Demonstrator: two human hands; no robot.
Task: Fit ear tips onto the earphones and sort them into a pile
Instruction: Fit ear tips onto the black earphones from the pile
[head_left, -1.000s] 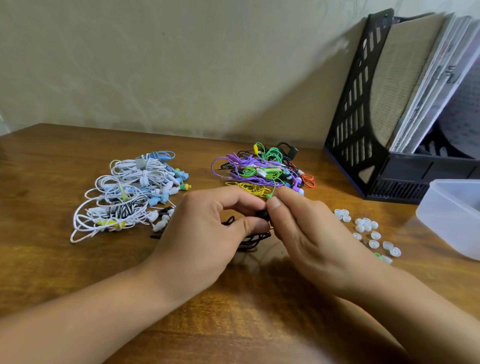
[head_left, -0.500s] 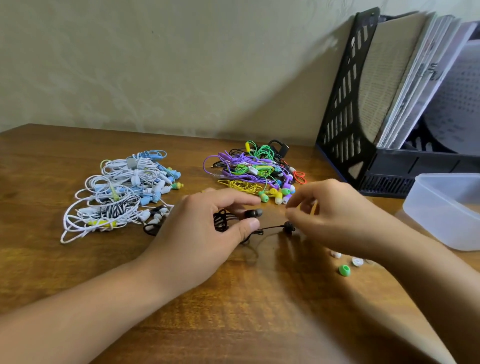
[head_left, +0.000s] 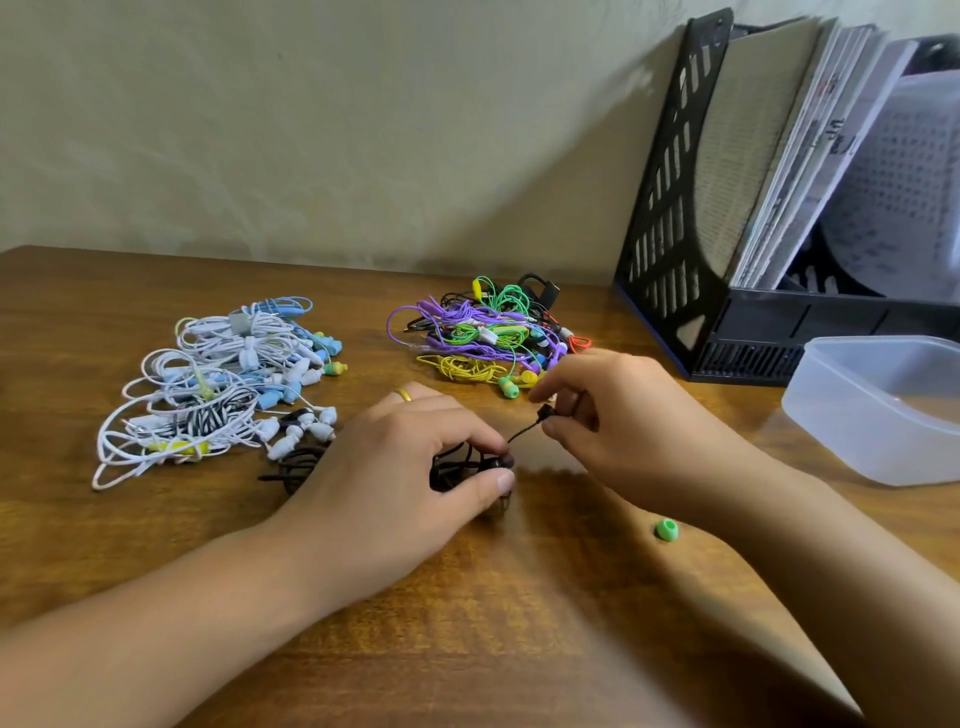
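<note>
From the head camera, the left hand (head_left: 395, 483) rests low on the wooden table (head_left: 467, 649), its thumb and forefinger curled around one black earbud (head_left: 503, 461), with the bundled black cable (head_left: 452, 470) tucked under the palm; a gold ring (head_left: 402, 394) shows on one finger. The right hand (head_left: 618, 421) is raised just beside it, fingertips pinching the second black earbud (head_left: 545, 413), whose thin wire runs down to the left hand. Whether this bud carries a tip cannot be told. To the left lies a pile of white and blue earphones (head_left: 228, 384), several with tips fitted, and a dark coiled cable (head_left: 296, 465) sits at its near edge, touching the left hand. Behind the hands sits a tangled pile of purple, green and yellow earphones (head_left: 483, 338). A single green ear tip (head_left: 666, 530) lies on the table beneath the right forearm. At the right edge stands a clear plastic container (head_left: 878, 405), and behind it a black file holder (head_left: 675, 208) filled with papers (head_left: 810, 156), against the wall (head_left: 311, 130).
</note>
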